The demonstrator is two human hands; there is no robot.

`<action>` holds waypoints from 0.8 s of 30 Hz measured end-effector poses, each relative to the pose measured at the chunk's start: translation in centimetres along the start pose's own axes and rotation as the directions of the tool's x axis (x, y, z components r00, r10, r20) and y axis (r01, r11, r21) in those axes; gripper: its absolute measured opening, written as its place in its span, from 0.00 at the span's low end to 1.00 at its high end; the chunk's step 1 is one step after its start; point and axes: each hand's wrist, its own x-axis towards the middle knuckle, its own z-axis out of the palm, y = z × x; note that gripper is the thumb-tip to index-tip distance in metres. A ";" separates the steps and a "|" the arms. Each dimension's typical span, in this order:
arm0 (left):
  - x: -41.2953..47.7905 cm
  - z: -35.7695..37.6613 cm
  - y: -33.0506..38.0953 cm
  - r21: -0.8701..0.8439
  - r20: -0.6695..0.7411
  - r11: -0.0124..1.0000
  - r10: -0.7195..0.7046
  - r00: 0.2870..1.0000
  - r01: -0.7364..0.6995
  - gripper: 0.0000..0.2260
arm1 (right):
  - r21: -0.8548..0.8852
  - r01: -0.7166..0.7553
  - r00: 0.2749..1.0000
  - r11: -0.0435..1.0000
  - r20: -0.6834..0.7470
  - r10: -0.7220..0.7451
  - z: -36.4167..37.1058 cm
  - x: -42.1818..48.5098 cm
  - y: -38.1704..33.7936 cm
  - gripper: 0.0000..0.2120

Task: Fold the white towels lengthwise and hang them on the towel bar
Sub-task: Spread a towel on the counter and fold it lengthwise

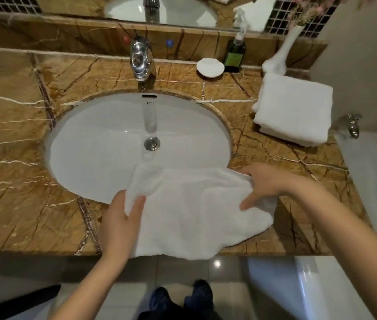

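Gripping white towel [190, 211] at both ends with left hand [118, 222] and right hand [266, 183]; lying on counter [21, 204] front edge, partly over sink [113, 146], stretched lengthwise from hand to hand.

Two white towels lie on the one marble counter [9, 181]: one loose towel [194, 215] at the front edge and one folded towel [295, 109] at the right edge. Two hands are in view, a left hand [118, 225] and a right hand [263, 183]. One basin [102, 146] has one drain plug [152, 143]. Along the back edge stand one chrome faucet [140, 60], one soap dish [210, 68], one dark spray bottle [235, 54] and one white vase [280, 54]. One small tap [352, 125] sits past the right edge.
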 end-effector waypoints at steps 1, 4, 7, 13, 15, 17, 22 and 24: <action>0.0 0.1 0.2 0.018 -0.010 1.000 0.003 1.000 -0.002 0.03 | -0.029 0.006 1.000 1.000 -0.009 -0.007 -0.3 -0.3 0.3 0.19; -0.2 0.5 0.2 0.031 -0.021 1.000 -0.002 1.000 0.002 0.05 | 0.076 0.076 0.997 0.994 0.002 -0.076 -1.9 -1.5 1.0 0.14; -0.4 0.8 0.1 0.054 -0.029 0.999 0.003 1.000 -0.001 0.09 | 0.145 0.079 0.994 0.986 0.068 -0.090 -3.6 -2.4 1.2 0.16; -0.8 1.3 1.2 0.454 -0.003 0.884 0.123 0.992 -0.108 0.16 | -0.235 -0.157 0.971 0.959 -0.212 0.107 -0.6 -0.6 0.9 0.22; -0.7 1.6 1.4 0.566 0.028 0.786 0.282 0.959 -0.248 0.17 | -0.296 -0.130 0.854 0.946 -0.519 -0.046 3.0 -1.0 0.4 0.22; -0.8 2.0 1.8 0.546 0.123 0.733 0.409 0.904 -0.405 0.16 | -0.238 -0.017 0.776 0.971 -0.616 -0.137 7.0 -1.8 -0.2 0.23; -2.4 4.2 1.0 0.480 0.495 0.558 0.464 0.734 -0.677 0.22 | -0.216 -0.015 0.779 0.976 -0.615 -0.124 12.8 -1.3 1.1 0.27; -2.9 4.6 0.4 0.524 0.525 0.529 0.417 0.742 -0.668 0.24 | -0.262 -0.012 0.775 0.965 -0.612 -0.157 12.8 -0.7 1.7 0.28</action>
